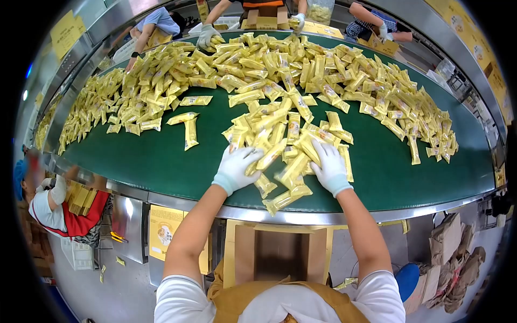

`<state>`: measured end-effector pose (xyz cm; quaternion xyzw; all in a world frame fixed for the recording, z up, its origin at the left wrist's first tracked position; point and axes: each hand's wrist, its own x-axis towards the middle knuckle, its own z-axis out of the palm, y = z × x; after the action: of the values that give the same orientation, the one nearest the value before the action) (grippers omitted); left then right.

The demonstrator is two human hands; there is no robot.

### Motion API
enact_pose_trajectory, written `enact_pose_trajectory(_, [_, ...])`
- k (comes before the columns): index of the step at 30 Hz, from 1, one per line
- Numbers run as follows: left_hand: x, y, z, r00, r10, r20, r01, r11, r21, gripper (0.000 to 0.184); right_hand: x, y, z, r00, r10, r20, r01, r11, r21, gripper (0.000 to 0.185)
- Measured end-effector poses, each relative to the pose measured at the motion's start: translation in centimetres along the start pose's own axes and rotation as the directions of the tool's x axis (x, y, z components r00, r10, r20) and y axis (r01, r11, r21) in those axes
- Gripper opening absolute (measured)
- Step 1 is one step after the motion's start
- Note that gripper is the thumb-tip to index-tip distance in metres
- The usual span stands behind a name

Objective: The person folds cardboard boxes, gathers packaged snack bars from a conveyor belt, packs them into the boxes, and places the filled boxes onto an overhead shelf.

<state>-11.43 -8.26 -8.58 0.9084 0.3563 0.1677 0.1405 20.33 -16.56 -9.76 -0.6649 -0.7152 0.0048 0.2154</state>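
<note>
Clock centred b/w the hands, 12 = far side. L hand (237,166), white glove, at 9: fingers part open, a bit curved, aimed abt 1–2, touching L flank of the near cluster of yellow pkts (264,124); thumb lower, w/ a gap b/w it & fingers. R hand (329,166), same glove, at 3: fingers fairly straight, part spread, aimed abt 11, laid on pkts at R flank. Can't tell if either has a pkt pinched; undersides hidden. Cluster sits b/w the palms & runs up to 12, meeting the main heap (269,59), which arcs approx 9 to 3 across the green belt (425,180). Couple of loose pkts (190,133) at 10, apart from cluster. At 6, below the belt's metal edge (420,212), an open carton (245,245) in front of the torso. Abt 11, beyond the cluster, co-worker's gloved hand (208,36) at the heap's far side.
</note>
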Motion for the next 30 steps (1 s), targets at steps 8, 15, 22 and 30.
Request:
enact_pose_trajectory(8, [-3.8,0.4,-3.3,0.917,-0.39,0.078,0.348,0.881,0.321,0.062,-6.8,1.7,-2.0,0.983,0.183,0.007,-0.183,0.983,-0.018,0.061])
enact_pose_trajectory(15, [-3.5,1.5,-4.2,0.944,-0.262,-0.198,0.304,0.926,0.222,0.046,-8.7,4.9,-4.1,0.919,0.386,-0.074,-0.349,0.888,0.298,0.055])
enact_pose_trajectory(22, [-1.6,1.3,-1.0,0.955,0.239,0.178,-0.28,0.922,0.267,0.044,-7.1,3.3,-5.1,0.984,-0.095,0.149,0.1,0.995,-0.027,0.043])
enact_pose_trajectory(30, [-3.1,3.5,-4.5,0.846,-0.122,0.519,-0.053,0.949,0.31,0.053,-5.1,3.1,-8.0,0.871,0.062,0.488,0.05,0.976,-0.214,0.038])
